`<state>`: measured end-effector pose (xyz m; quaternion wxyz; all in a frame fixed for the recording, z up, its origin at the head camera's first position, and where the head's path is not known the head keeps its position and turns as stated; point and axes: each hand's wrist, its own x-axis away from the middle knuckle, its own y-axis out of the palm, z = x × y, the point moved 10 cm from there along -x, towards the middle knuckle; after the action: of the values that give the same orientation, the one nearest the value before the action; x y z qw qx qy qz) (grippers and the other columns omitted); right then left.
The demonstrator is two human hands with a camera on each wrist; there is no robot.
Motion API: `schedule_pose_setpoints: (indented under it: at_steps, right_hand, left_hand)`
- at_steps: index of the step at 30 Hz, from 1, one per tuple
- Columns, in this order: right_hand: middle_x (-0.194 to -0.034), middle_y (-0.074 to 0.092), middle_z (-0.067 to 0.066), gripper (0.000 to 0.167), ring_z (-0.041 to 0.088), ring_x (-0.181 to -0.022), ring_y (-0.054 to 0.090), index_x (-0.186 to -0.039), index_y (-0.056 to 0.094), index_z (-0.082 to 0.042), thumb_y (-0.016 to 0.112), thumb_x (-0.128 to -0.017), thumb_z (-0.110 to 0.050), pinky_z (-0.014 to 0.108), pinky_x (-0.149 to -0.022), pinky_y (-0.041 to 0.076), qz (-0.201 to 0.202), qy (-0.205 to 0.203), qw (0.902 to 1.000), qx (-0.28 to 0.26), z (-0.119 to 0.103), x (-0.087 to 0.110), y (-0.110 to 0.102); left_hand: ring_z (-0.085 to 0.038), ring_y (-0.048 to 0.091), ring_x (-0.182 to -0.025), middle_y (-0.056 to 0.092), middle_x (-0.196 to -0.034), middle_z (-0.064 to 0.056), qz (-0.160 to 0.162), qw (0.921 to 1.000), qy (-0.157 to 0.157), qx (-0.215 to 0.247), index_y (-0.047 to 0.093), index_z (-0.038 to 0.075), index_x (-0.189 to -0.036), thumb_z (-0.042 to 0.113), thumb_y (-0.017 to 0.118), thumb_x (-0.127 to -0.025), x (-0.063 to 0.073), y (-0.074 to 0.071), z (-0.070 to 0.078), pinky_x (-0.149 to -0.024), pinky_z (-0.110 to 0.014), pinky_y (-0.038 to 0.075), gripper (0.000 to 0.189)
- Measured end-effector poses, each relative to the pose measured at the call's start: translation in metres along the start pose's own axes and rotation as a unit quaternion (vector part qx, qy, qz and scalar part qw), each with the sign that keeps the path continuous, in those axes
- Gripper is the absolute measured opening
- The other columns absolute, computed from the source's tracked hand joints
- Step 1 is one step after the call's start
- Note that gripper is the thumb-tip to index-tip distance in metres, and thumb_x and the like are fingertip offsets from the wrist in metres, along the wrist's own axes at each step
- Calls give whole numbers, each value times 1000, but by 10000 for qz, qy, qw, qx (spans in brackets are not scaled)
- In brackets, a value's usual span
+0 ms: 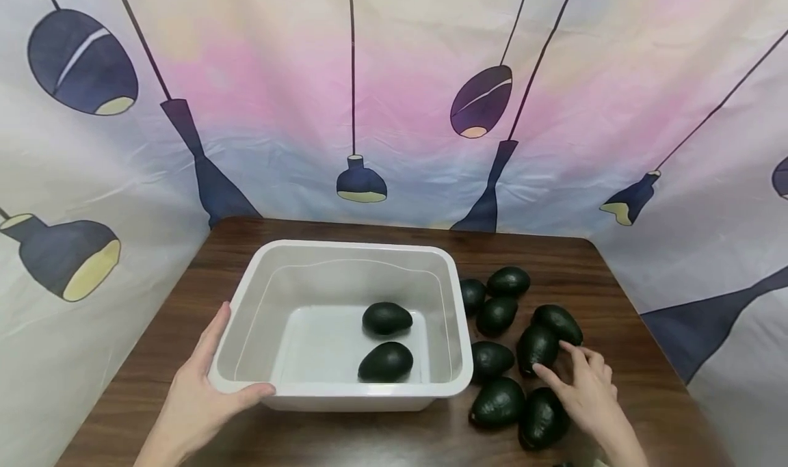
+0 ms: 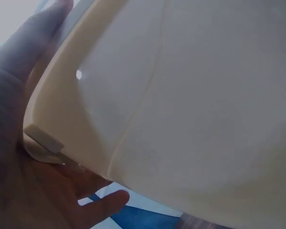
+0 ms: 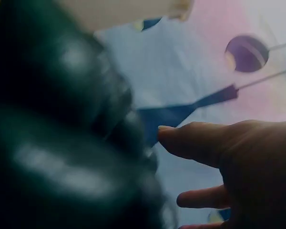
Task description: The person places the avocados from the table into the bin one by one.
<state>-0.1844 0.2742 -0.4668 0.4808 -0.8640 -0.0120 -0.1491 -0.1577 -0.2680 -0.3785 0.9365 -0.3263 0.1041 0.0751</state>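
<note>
A white plastic tub [image 1: 345, 389] stands on the table with one avocado [image 1: 386, 318] and a second avocado [image 1: 385, 362] lying inside, toward its right side. My left hand [image 1: 195, 388] grips the tub's near left corner, thumb along the front and fingers on the left side. The left wrist view shows that hand [image 2: 43, 186] around the corner under the rim. Right of the tub, my right hand [image 1: 587, 388] spreads thumb and fingers over an avocado [image 1: 537, 349], fingertips right at its skin. In the right wrist view the fingers are fairly straight, beside large blurred avocados [image 3: 71, 162].
Several more avocados lie loosely grouped right of the tub, among them one at the back [image 1: 508, 282] and one at the front [image 1: 543, 419]. A brown wooden table [image 1: 185, 330] carries everything. Behind it hangs a cloth [image 1: 277, 111] printed with lamps.
</note>
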Motion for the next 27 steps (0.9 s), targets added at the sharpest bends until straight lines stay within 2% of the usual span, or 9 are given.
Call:
schedule_pose_setpoints:
  at_steps: [3, 5, 8, 10, 14, 16, 21, 24, 27]
  right_hand:
    - [-138, 18, 43, 101, 63, -123, 17, -148, 22, 8, 47, -89, -70, 74, -90, 27, -285, 264, 9992, -119, 18, -2, 14]
    - [-136, 22, 42, 101, 62, -123, 20, -148, 23, 8, 44, -90, -71, 72, -90, 30, -398, 333, 9983, -271, 24, -3, 21]
    - [-135, 26, 40, 103, 58, -121, 29, -147, 25, 8, 40, -88, -75, 68, -89, 36, -562, 462, 9964, -430, 28, -2, 29]
    - [-134, 28, 39, 103, 55, -118, 37, -147, 26, 7, 40, -87, -76, 63, -84, 41, -651, 549, 9954, -432, 30, 1, 31]
    - [-131, 30, 38, 101, 49, -111, 47, -146, 28, 6, 47, -86, -74, 54, -79, 47, -805, 627, 9939, -426, 29, 11, 34]
    - [-129, 33, 37, 99, 45, -109, 50, -145, 30, 6, 52, -86, -71, 51, -78, 48, -855, 543, 9940, -403, 26, 16, 35]
    - [-128, 40, 34, 92, 43, -109, 52, -142, 35, 8, 58, -88, -63, 50, -78, 49, -969, 342, 9940, -365, 19, 20, 38]
    - [-131, 42, 32, 88, 45, -111, 51, -141, 37, 7, 56, -89, -61, 50, -79, 48, -973, 290, 9942, -367, 18, 18, 36]
    - [-132, 41, 33, 88, 48, -112, 50, -142, 37, 5, 55, -89, -63, 50, -78, 48, -890, 310, 9949, -353, 17, 17, 30]
  left_hand:
    - [11, 39, -107, 29, -157, -10, -2, 9999, 125, -57, 18, 35, -155, 18, 95, -58, 2, -1, 1, -82, -2, 28, 125]
    - [13, 37, -107, 30, -155, -14, 48, 9998, 180, -71, 19, 34, -155, 18, 95, -58, 3, -2, 1, -83, -1, 28, 125]
    - [14, 35, -112, 29, -156, -14, 86, 9999, 133, -15, 19, 35, -155, 17, 94, -59, 4, -2, 1, -84, 0, 26, 123]
    - [8, 37, -116, 29, -156, -13, 65, 10000, 58, -14, 19, 36, -155, 18, 94, -61, 4, -1, 0, -85, 0, 26, 122]
    - [-13, 40, -126, 29, -156, -12, 5, 10000, -12, -89, 17, 38, -155, 21, 93, -63, 3, 1, -2, -86, 1, 24, 121]
    - [-15, 38, -130, 29, -156, -13, 12, 9999, 17, -152, 16, 37, -155, 22, 93, -63, 3, 0, -2, -87, 1, 23, 121]
    - [-7, 32, -134, 29, -155, -16, 77, 9998, 64, -162, 17, 36, -155, 20, 93, -63, 5, -2, -1, -90, 2, 21, 120]
    - [-2, 34, -130, 29, -155, -16, 133, 9998, 100, -97, 18, 35, -155, 18, 93, -62, 5, -2, 2, -89, 1, 24, 120]
    - [4, 39, -120, 30, -155, -15, 154, 9998, 131, 9, 19, 34, -155, 17, 93, -63, 4, -1, 6, -86, 0, 28, 120]
